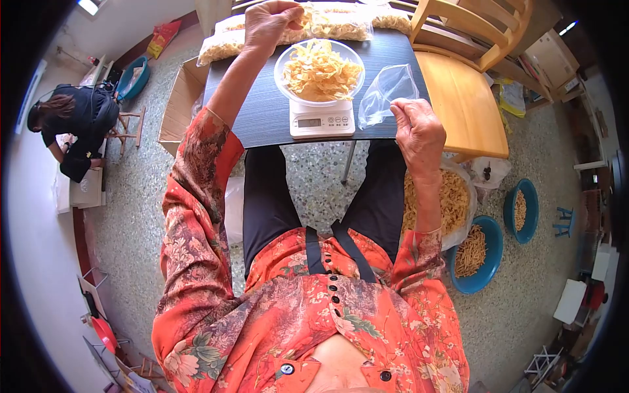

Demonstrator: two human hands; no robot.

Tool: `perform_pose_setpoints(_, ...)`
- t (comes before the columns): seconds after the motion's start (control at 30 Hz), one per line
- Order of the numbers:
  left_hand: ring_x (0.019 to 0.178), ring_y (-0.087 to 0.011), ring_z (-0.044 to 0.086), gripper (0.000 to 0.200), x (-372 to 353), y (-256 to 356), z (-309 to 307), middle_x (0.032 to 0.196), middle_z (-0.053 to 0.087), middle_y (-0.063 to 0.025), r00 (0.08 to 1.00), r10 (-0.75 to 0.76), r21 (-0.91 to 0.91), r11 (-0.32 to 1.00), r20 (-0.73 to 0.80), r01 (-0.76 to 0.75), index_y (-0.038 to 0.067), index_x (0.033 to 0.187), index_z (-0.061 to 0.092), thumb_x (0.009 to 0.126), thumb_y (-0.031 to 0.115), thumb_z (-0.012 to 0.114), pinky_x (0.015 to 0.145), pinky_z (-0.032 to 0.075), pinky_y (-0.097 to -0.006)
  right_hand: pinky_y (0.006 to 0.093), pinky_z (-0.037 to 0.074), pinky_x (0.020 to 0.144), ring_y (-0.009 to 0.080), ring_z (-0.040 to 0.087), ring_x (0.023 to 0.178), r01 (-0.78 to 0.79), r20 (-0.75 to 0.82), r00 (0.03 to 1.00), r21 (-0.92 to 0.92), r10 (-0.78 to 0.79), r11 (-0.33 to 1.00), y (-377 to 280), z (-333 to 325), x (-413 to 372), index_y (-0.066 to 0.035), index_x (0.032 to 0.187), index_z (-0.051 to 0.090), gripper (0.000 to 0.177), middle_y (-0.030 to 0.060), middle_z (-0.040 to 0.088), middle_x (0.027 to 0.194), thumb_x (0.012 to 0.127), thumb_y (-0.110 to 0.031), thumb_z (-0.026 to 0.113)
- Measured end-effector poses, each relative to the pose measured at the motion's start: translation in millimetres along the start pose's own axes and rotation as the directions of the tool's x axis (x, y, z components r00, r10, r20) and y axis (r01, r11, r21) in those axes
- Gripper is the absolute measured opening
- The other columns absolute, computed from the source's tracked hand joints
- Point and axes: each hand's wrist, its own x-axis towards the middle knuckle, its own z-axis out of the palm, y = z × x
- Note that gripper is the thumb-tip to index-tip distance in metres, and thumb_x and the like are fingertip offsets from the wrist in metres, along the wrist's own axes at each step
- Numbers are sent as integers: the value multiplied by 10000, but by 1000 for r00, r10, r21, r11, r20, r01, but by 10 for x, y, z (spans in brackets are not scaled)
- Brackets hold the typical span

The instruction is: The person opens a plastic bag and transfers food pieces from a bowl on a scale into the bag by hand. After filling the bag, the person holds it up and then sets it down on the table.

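My left hand [270, 25] is raised over the far left of the dark table [249, 98], its fingers pinched at a pale flake beyond the bowl. Heaped yellowish flakes [321, 72] fill a clear bowl [280, 73], which rests on a white digital scale [322, 122] near the table's front edge. To the right of the scale, my right hand [419, 128] pinches a clear plastic bag [391, 88] that looks empty and lies partly over the tabletop.
Filled bags [223, 47] line the table's far edge. A wooden chair [458, 98] adjoins its right side. On the floor at right are a large bag of flakes [452, 200] and blue basins [490, 275]. Another person [85, 118] sits far left.
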Motion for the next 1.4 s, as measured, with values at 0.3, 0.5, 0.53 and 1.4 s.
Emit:
perform_pose_setpoints(0.3, 921, -230, 686, 229, -495, -8, 396, 1001, 681, -117, 938, -289, -667, 663, 191, 340, -25, 1141, 628, 930, 58, 656, 812, 596, -331, 385, 523, 628, 275, 639, 719, -24, -28, 999, -109, 21, 994, 11, 139, 32, -156, 904, 724, 107, 61, 598, 813, 807, -181, 762)
perform_pose_setpoints(0.5, 830, -266, 727, 179, -1017, 241, 887, 970, 702, -164, 955, -225, -517, 803, 195, 295, -73, 1043, 671, 898, 28, 697, 769, 642, -342, 389, 523, 644, 263, 641, 757, -39, 8, 999, -87, 39, 995, -53, 168, 47, -149, 896, 725, 109, 57, 594, 821, 795, -163, 763)
perform_pose_setpoints(0.53, 817, -257, 731, 193, -1063, 256, 926, 955, 709, -160, 960, -168, -478, 839, 224, 259, -75, 1023, 678, 884, 52, 724, 765, 635, -322, 388, 523, 649, 257, 641, 765, -36, -1, 999, -79, 36, 996, -57, 173, 41, -141, 892, 726, 110, 58, 594, 823, 790, -152, 764)
perform_pose_setpoints(1.4, 729, -144, 663, 162, -842, 781, 615, 858, 715, -66, 778, 124, 377, 821, 616, -429, 68, 1021, 728, 869, 93, 677, 648, 524, -301, 355, 526, 669, 257, 646, 754, -155, -170, 972, 39, 159, 987, -40, 99, -62, -34, 907, 735, 126, 104, 636, 867, 803, -89, 781)
